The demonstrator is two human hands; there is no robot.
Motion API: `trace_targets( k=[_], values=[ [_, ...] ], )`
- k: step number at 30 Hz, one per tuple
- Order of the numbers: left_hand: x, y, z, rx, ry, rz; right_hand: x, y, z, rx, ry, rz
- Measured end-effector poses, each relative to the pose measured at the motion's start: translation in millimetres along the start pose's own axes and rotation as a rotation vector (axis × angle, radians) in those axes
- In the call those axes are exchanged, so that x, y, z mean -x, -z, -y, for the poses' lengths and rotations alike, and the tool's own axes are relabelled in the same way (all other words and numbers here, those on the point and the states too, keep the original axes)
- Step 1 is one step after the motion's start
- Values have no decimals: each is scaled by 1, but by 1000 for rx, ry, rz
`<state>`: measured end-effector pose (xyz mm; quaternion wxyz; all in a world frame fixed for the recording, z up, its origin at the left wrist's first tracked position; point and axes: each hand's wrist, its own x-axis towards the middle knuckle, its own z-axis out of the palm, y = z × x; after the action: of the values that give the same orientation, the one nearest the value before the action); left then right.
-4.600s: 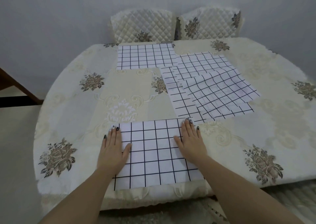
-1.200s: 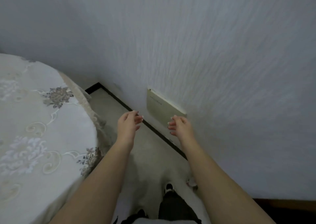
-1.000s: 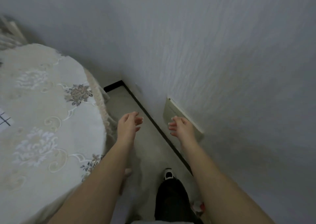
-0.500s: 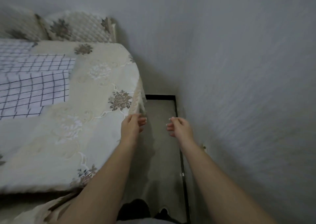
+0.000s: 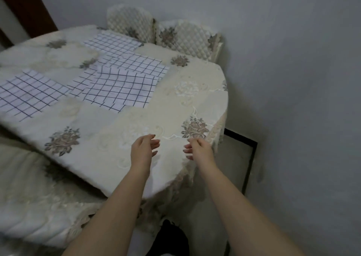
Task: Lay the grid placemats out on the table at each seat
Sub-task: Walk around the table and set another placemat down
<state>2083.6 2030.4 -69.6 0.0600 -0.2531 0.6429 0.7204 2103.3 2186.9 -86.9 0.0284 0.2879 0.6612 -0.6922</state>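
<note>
A loose pile of white grid placemats (image 5: 121,87) lies overlapped in the middle of the round table (image 5: 109,134), which wears a cream floral cloth. One placemat (image 5: 29,93) lies flat at the left edge of the view. Another placemat (image 5: 113,43) lies at the far side in front of a chair. My left hand (image 5: 143,149) and my right hand (image 5: 197,148) hover over the near right part of the table, fingers loosely curled, holding nothing. Both are well short of the pile.
Two quilted chair backs (image 5: 162,30) stand against the grey wall (image 5: 293,79) at the far side. A chair seat with cream cover (image 5: 29,203) is at the lower left. A narrow strip of floor (image 5: 230,167) runs between table and wall.
The view has swung from the wall and floor back to the table. Both empty hands, earlier over the floor gap, are now above the table's near right edge.
</note>
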Motion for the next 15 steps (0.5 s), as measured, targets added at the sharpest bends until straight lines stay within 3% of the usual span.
trace_targets(
  k=[15],
  values=[
    [-107,23,-34,162,-2,-228,-101,-90,52,168,39,205]
  ],
)
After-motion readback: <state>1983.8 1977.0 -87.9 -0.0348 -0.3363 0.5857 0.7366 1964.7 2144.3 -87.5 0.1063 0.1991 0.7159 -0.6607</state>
